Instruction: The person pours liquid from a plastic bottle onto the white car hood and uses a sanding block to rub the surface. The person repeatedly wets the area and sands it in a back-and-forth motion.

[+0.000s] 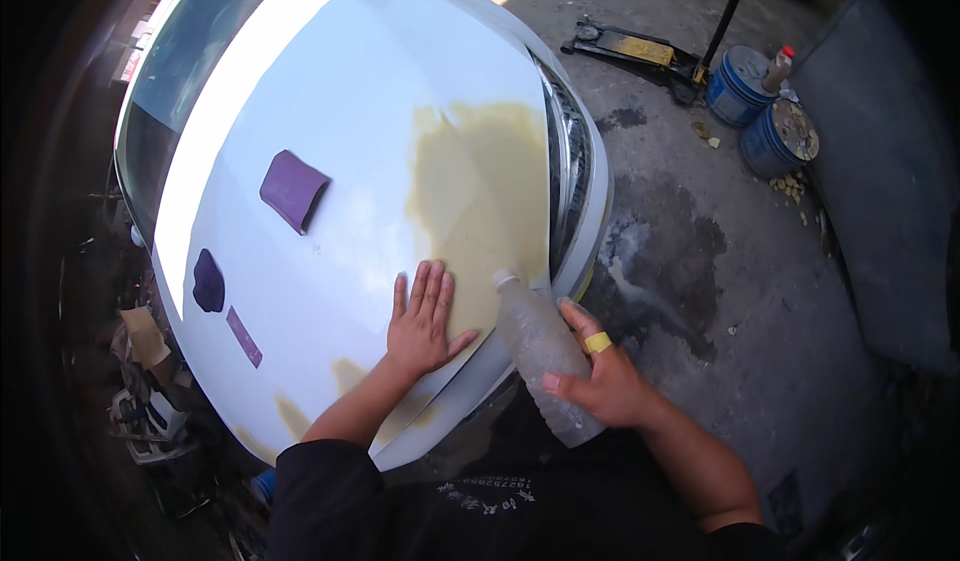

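Observation:
My left hand [425, 319] lies flat on a white car hood [350, 111], fingers stretched out, at the edge of a large yellowish-tan filler patch [480, 181]. In my right hand [607, 379] is a cloudy, ribbed plastic bottle [545, 356], tilted with its whitish cap end pointing up and left over the patch. A yellow band wraps one finger of that hand. Farther left on the hood rest a curved purple sheet of sandpaper [293, 191], a dark purple pad [208, 281] and a narrow purple strip [244, 337]. Smaller tan patches show near the hood's lower edge.
Beyond the headlight [570, 151], a floor jack [635, 49] with a long handle stands on the concrete. Two blue buckets [742, 86] are at the far right, one with a red-capped bottle [779, 68] by it. Wet stains mark the floor [680, 271]. Clutter [150, 401] lines the left side.

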Demonstrator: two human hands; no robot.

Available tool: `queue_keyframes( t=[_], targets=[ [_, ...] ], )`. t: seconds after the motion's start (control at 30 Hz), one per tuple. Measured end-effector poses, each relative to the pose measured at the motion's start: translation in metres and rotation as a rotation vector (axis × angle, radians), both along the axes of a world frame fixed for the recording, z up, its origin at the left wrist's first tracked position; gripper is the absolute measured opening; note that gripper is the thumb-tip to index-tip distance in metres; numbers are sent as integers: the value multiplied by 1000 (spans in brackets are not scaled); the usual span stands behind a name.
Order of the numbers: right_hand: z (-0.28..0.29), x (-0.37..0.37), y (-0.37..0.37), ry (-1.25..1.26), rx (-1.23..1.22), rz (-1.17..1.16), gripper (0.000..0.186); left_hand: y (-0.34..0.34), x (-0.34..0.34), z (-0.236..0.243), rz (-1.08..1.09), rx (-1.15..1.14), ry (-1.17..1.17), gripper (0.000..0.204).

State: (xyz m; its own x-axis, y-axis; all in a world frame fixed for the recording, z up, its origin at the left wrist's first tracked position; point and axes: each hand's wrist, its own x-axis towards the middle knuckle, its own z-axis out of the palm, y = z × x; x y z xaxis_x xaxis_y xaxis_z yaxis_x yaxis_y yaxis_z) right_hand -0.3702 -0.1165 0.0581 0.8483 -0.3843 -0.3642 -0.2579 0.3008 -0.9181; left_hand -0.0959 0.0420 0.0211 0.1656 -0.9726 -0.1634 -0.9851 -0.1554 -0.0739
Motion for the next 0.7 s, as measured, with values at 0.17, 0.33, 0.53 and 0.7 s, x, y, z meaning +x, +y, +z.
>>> queue_keyframes(
  t=[0.17,0.33,0.53,0.7],
  targets=[
    [10,20,-12,-34,61,-71,96,-146,106,-11,306,-140,-146,102],
    [16,34,-12,-38,-53,-85,97,-266,157,-5,437,-126,-175,95],
    [14,31,-10,-58,169,-187,97,-267,135,-9,225,-84,-183,85],
    [7,26,-7,-41,146,-236,98,-224,46,-20,-6,41,-179,89]
  ],
)
